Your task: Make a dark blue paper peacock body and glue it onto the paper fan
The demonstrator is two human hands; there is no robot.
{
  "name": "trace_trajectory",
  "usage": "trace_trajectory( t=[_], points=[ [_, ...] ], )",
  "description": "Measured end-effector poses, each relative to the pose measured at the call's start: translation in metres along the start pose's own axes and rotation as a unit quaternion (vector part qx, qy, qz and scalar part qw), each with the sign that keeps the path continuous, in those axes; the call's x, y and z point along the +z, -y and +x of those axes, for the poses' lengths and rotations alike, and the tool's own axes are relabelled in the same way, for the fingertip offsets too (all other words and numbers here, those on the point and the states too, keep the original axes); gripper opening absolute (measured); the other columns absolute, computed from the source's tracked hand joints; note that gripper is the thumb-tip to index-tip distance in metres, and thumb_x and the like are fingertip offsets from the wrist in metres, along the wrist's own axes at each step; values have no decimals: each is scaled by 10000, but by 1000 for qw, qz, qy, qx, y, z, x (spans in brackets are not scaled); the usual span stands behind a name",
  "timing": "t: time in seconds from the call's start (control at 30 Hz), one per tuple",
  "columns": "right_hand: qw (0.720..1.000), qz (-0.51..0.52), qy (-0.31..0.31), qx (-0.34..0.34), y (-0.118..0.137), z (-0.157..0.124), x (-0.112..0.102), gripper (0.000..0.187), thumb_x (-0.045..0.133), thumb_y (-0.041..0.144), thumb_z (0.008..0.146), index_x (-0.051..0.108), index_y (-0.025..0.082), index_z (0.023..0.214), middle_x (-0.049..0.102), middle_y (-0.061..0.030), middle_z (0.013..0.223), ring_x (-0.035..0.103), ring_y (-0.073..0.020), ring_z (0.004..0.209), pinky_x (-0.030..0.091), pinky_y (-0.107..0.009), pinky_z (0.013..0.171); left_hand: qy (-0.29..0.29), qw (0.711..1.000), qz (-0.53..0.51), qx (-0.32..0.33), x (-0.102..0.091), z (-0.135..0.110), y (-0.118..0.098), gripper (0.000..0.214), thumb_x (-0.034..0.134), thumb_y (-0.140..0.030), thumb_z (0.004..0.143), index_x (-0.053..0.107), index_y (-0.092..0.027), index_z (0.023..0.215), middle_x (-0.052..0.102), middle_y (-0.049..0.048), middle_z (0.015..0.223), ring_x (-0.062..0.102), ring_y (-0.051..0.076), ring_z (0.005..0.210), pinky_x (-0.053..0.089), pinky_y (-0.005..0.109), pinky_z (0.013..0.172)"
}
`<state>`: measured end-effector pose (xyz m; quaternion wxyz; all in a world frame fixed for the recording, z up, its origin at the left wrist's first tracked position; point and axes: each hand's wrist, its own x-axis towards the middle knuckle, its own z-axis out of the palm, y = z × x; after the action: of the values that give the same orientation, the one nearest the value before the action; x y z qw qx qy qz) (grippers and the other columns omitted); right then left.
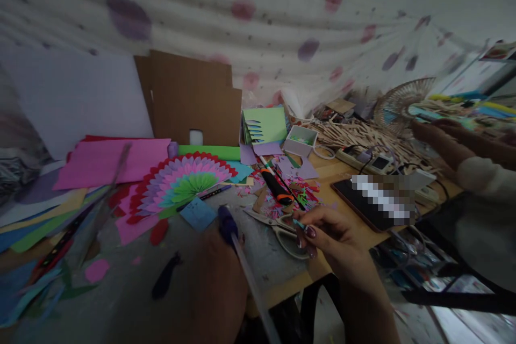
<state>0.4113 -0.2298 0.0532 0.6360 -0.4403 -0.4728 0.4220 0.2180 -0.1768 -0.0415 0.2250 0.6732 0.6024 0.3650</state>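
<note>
Two grips: the left hand [215, 287] clasps a long blue-tipped clear rod [244, 263] lying 5-to-11 o'clock. At its tip's 3 o'clock, the right hand [328, 239] narrowly pinches a small teal scrap [299, 222].

No legible text, label, brand or number; dark slab [363, 201] on table [334, 169] shows only blurred-out patch.

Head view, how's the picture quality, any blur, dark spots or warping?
Head view: dim overall, the near foreground underexposed; left hand and blue-tipped stick smeared by motion blur; right hand, pinching a teal scrap, and the paper fan fairly sharp; wide-lens distortion bends the backdrop cloth; a pixelated patch masks part of the dark tablet.
</note>
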Motion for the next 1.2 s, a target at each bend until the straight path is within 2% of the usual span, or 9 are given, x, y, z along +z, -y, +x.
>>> trace_trajectory(
  t=[0.13, 0.23, 0.43, 0.57, 0.67, 0.77, 0.97, 1.1, 1.2],
  points=[
    [998, -44, -41, -34, 15, -15, 4, 186, 849, 395, 804, 806, 217, 769, 707, -26, 571, 543, -92, 439, 431, -167, 416, 5, 999, 37, -2, 13, 2, -1, 401, 580, -280, 877, 473, -84, 1209, 594, 188, 1071, 662, 330, 975, 540, 442, 833],
    [993, -75, -60, -66, 32, -22, 8, 193, 846, 413, 805, 807, 232, 752, 706, -20, 575, 534, -88, 430, 463, -177, 439, 29, 998, 59, 14, 5, 0, -2, 436, 604, -318, 878, 478, -86, 1225, 595, 203, 1125, 670, 319, 1001, 545, 432, 849],
    [986, -93, -92, -105, 56, -26, 26, 221, 895, 433, 733, 808, 229, 728, 709, -23, 578, 542, -104, 417, 438, -189, 403, 102, 987, 117, 41, -55, -10, 1, 360, 718, -311, 791, 637, -117, 1084, 650, 177, 1138, 683, 343, 1040, 546, 438, 882],
    [978, -119, -114, -128, 73, -37, 46, 187, 889, 417, 736, 811, 247, 738, 696, -9, 571, 534, -96, 434, 402, -166, 392, 60, 983, 174, -13, -98, -5, 19, 250, 493, -250, 955, 656, -93, 1060, 656, 198, 1094, 678, 340, 1007, 534, 451, 860],
    [964, -153, -156, -151, 90, -52, 68, 169, 885, 405, 730, 801, 260, 703, 675, 1, 564, 534, -106, 484, 426, -161, 419, 32, 978, 203, -33, -111, 3, 35, 237, 540, -248, 941, 660, -61, 1024, 647, 214, 1046, 658, 365, 996, 518, 457, 858],
    [954, -173, -173, -174, 104, -69, 91, 146, 867, 401, 755, 797, 277, 722, 685, 6, 591, 540, -111, 503, 445, -157, 426, 23, 981, 192, -21, -111, 7, 47, 127, 589, -189, 921, 667, -100, 969, 656, 171, 1038, 656, 311, 1004, 510, 410, 892],
    [962, -184, -73, -188, 103, -96, 141, 72, 806, 361, 842, 785, 317, 788, 717, 34, 605, 589, -103, 451, 473, -145, 396, 3, 995, 103, -13, -111, 7, 66, 62, 669, -159, 919, 663, -145, 979, 697, 40, 1008, 670, 220, 988, 531, 433, 916],
    [970, -170, 16, -171, 84, -96, 189, 56, 760, 266, 879, 779, 293, 834, 755, 30, 659, 652, -112, 511, 500, -147, 437, 8, 1000, -6, -10, -119, 8, 79, 65, 707, -210, 908, 678, -152, 917, 711, 23, 955, 682, 207, 945, 546, 437, 898],
    [961, -185, 77, -190, 59, -84, 218, 92, 738, 191, 861, 769, 253, 800, 744, 29, 633, 615, -101, 475, 465, -165, 431, 5, 993, -116, -11, -133, 11, 92, 56, 698, -201, 872, 675, -162, 838, 739, 35, 919, 702, 205, 899, 558, 412, 870]
  ],
)
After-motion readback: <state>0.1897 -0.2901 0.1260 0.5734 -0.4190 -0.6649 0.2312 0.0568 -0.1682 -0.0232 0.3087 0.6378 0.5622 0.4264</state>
